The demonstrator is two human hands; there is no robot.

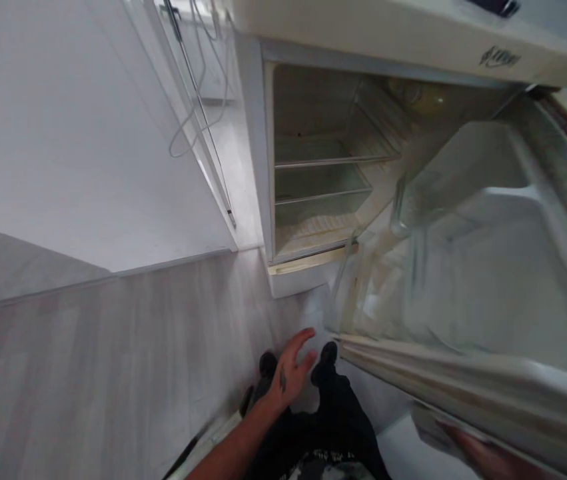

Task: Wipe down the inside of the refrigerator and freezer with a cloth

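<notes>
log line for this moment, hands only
left hand: open above black shoe | right hand: on edge of open fridge door | fridge shelves: in view

soft even light, the fridge door (pixel 463 280) blurred, edges warped.

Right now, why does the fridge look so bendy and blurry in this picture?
In the head view, the open fridge door looks smeared and stretched toward the picture's edge, the fridge shelf looks sharper, and the left hand looks slightly soft.
</notes>
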